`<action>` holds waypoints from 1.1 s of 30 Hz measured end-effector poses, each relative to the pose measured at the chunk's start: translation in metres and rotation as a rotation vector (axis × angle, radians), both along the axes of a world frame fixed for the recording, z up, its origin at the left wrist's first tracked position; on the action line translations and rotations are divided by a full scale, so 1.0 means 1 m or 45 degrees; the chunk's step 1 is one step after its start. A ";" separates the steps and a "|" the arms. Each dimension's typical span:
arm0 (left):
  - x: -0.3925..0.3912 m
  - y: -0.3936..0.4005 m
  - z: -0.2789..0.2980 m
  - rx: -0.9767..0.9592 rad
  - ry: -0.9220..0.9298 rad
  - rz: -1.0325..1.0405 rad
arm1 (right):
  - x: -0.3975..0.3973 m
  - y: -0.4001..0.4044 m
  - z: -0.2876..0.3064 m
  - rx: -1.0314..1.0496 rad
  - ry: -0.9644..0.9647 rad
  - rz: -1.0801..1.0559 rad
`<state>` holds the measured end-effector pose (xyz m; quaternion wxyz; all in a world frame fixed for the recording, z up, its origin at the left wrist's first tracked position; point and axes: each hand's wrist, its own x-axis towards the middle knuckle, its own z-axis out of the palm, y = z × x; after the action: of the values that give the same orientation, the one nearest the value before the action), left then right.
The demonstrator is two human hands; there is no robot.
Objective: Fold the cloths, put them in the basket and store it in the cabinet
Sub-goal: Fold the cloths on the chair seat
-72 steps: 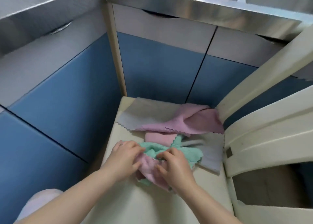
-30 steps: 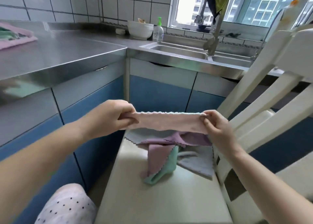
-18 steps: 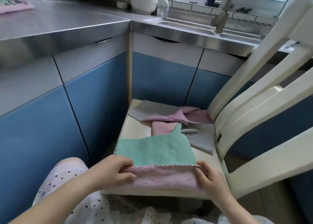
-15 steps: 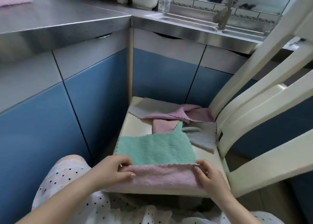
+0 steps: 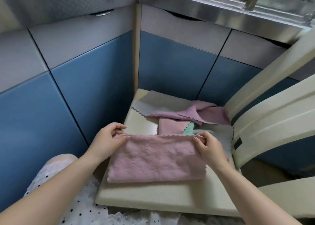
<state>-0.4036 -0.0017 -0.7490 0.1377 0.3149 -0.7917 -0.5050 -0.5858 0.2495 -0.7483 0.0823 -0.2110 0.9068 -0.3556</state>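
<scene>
Cloth in pink (image 5: 156,158) lies folded once on the chair seat (image 5: 153,201); our left hand (image 5: 109,139) and right hand (image 5: 207,145) pinch its far corners. We align edges before pressing flat. Unfolded cloths (image 5: 184,115) wait behind. Blue cabinet doors (image 5: 95,88) surround us; no basket is visible.

cabinet doors (image 5: 95,88) close left, chair back (image 5: 272,122) right, seat front (image 5: 153,195) bare

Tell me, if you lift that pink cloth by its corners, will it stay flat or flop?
The pink cloth will probably flop: it already lies folded over. It looks thin and soft, so likely light. Its textured weave probably keeps it from slipping out of a two-corner grip.
</scene>
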 end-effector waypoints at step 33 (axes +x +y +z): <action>-0.017 -0.012 -0.030 -0.679 -0.548 -0.098 | 0.014 -0.053 -0.030 0.485 0.669 0.351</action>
<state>-0.4206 -0.0134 -0.7790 0.0258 0.3372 -0.9180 -0.2071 -0.5717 0.1963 -0.7784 -0.0689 -0.3965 0.9101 -0.0993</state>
